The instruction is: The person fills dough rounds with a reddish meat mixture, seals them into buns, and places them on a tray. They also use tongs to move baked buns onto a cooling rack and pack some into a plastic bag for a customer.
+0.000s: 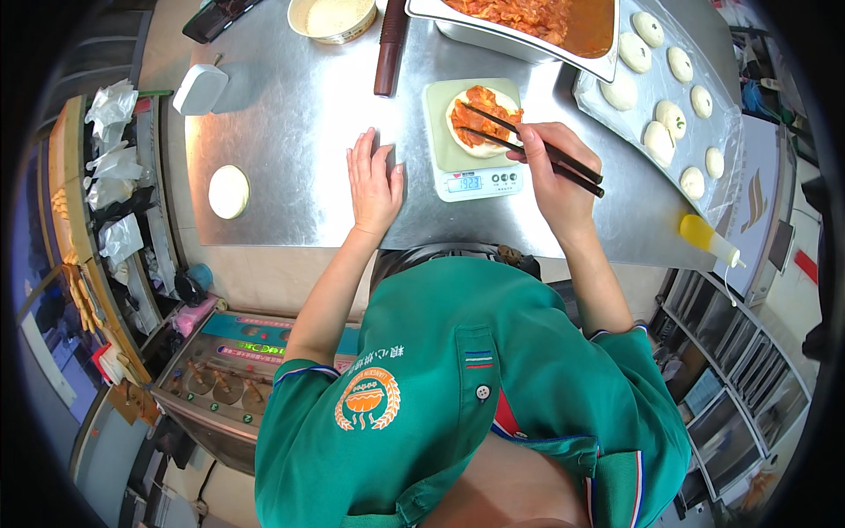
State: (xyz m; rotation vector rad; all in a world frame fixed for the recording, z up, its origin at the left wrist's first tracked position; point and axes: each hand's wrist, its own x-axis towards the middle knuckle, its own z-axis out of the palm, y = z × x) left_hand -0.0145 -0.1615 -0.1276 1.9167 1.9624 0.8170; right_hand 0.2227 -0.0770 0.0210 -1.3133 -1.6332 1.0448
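Observation:
My right hand is closed around a pair of black chopsticks. Their tips touch the reddish meat filling heaped on a round of dough. Under the dough is a pale green and white kitchen scale with a lit display. Left of the scale, my left hand lies flat on the metal table, fingers stretched out and holding nothing. Farther left, another round of dough rests on the table.
A metal tub of meat filling stands beyond the scale. Filled buns sit on a plastic-covered tray at right, near a yellow squeeze bottle. A dark rolling pin, a bowl and a white device are farther left.

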